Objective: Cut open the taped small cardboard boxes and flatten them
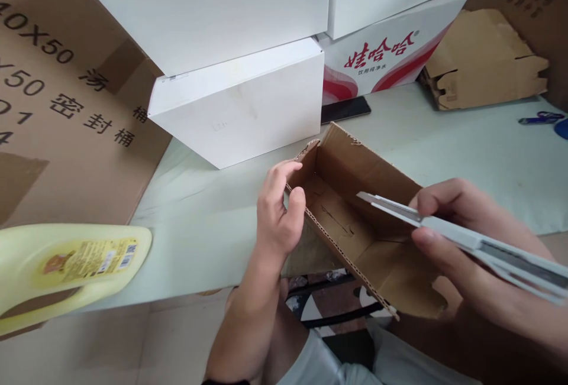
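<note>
An open brown cardboard box (341,207) with rough-cut edges lies tilted at the table's front edge, partly over my lap. My left hand (279,204) grips its left end wall, the thumb near the rim and the fingers curled at the outer side. My right hand (461,243) holds a white utility knife (465,234) between thumb and index finger. The knife's blade is out and points left above the box's inside. Whether the blade touches the cardboard I cannot tell; it looks apart from it.
White boxes (239,113) and a red-and-white printed carton (381,57) stand behind, near a black phone (346,110). Flattened cardboard (483,60) and scissors (541,117) lie at right. At left are a large carton (66,77) and a yellow bottle (75,267) on the table (199,225).
</note>
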Demonstrator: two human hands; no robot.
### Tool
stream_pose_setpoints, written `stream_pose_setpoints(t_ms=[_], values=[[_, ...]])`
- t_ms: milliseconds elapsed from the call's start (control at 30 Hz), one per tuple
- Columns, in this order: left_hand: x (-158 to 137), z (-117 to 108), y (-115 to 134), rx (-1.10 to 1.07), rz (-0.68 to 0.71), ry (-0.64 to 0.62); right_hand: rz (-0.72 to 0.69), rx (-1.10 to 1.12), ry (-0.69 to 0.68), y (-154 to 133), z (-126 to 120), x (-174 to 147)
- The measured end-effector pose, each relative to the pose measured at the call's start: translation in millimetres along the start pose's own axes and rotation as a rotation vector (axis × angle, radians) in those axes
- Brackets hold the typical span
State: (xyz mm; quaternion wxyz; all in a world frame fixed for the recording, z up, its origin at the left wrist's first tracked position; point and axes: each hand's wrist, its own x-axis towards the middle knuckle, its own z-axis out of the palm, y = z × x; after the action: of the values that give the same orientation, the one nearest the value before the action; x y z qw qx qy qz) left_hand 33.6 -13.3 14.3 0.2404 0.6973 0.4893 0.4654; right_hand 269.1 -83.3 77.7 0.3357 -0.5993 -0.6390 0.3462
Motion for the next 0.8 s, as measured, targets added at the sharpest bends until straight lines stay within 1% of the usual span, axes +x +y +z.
stream_pose_setpoints(t_ms=[133,200,333,500,633,667,800], values=[[-1.3,0.6,-0.2,-0.005,0.016,-0.004,0.051,-0.017,-0.08,-2.8,-1.9,5.5],[-2.3,1.0,-0.7,-0.011,0.052,0.002,0.03,-0.048,-0.099,-3.5,-2.5,8.0],[-4.9,1.2,0.1,0.01,0.088,-0.002,-0.013,-0.145,-0.083,-2.3,-4.2,11.3],[-8.1,0.9,4.5,0.037,0.099,0.004,-0.113,-0.208,-0.172,1.1,-8.2,13.4],[-9.8,1.0,8.1,0.041,0.116,0.011,-0.109,-0.303,-0.176,2.3,-9.1,9.8],[-10.0,1.1,8.8,0.046,0.118,0.008,-0.13,-0.333,-0.176,2.7,-9.2,8.8],[-10.6,1.6,10.4,0.058,0.125,-0.006,-0.302,-0.431,-0.16,6.0,-9.7,6.2]])
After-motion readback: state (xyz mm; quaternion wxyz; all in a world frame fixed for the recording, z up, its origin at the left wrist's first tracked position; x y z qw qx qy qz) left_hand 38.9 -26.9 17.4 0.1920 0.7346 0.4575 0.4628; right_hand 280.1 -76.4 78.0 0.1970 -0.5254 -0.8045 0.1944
